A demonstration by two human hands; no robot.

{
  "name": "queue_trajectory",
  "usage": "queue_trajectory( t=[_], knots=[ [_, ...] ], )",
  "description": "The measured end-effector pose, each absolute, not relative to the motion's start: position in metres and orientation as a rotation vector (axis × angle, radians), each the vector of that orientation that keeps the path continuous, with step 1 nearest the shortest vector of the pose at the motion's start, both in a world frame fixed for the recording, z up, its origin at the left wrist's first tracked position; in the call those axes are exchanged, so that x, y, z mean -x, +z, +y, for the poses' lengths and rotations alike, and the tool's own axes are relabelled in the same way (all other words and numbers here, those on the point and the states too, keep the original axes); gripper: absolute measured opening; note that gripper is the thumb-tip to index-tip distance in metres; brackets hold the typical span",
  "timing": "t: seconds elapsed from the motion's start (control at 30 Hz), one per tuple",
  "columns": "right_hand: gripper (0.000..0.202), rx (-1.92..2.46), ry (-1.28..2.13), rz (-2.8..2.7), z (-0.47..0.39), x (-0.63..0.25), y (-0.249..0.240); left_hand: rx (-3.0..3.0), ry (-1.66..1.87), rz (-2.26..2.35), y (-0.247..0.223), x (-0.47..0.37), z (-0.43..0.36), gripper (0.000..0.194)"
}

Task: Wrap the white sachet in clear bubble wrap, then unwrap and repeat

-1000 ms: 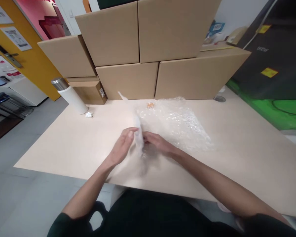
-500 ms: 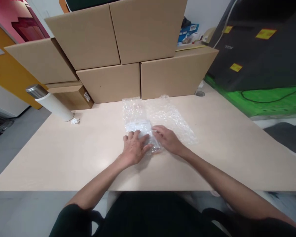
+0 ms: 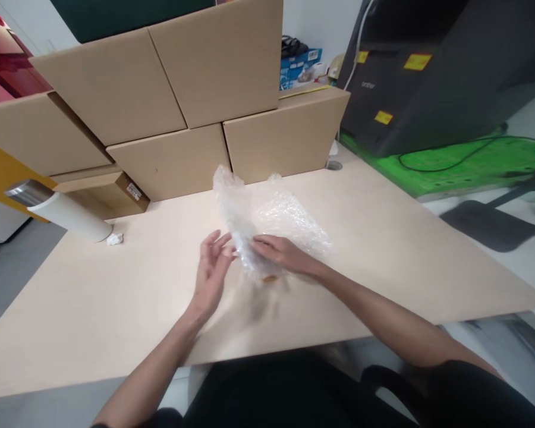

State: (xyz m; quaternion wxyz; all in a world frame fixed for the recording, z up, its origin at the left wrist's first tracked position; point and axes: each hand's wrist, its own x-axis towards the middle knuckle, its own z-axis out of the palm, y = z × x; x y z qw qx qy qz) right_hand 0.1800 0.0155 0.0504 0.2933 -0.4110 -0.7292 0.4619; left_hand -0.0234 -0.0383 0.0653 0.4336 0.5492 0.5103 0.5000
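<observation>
A sheet of clear bubble wrap (image 3: 292, 211) lies on the table, its left part folded up and tilted on edge. My right hand (image 3: 283, 252) grips this folded part, thumb and fingers closed on it. Something whitish seems to be inside the fold, but the plastic hides what it is. A small orange-brown patch (image 3: 270, 278) shows at the fold's lower end. Just left of the fold, my left hand (image 3: 213, 267) is raised with its fingers apart, the tips close to the wrap's edge. Whether they touch it is unclear.
Cardboard boxes (image 3: 169, 163) are stacked along the table's back edge. At the left stand a white bottle with a metal cap (image 3: 71, 214) and a crumpled white scrap (image 3: 115, 239). A dark Brother machine (image 3: 383, 89) stands on a green surface (image 3: 450, 166) at the right.
The wrapped part, flat under both hands before, is now lifted and tilted up. My left hand has come off it to the left; my right hand now grips it. The camera view has turned right.
</observation>
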Motion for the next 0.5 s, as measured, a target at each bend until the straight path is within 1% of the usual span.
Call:
queue_trajectory(
  t=[0.07,0.13,0.23,0.33,0.4,0.5],
  knots=[
    [0.044,1.075,1.334,-1.833,0.019,-0.196,0.051,-1.582,1.148,1.182,0.068,0.002,-0.03,0.048],
    [0.043,1.096,1.315,-1.743,0.024,-0.215,0.048,-1.832,1.025,1.133,0.064,-0.02,-0.019,0.048],
    [0.038,1.232,1.042,-1.656,0.032,-0.248,0.037,-2.13,0.813,1.139,0.051,-0.05,-0.001,0.055],
    [0.036,1.344,0.774,-1.636,0.037,-0.277,0.021,-2.267,0.546,1.262,0.037,-0.077,0.013,0.059],
    [0.036,1.409,0.723,-1.591,0.041,-0.289,0.013,-2.329,0.424,1.347,0.031,-0.091,0.018,0.059],
    [0.042,1.504,0.784,-1.44,0.053,-0.292,0.008,-2.401,0.333,1.435,0.027,-0.104,0.022,0.059]
  ],
)
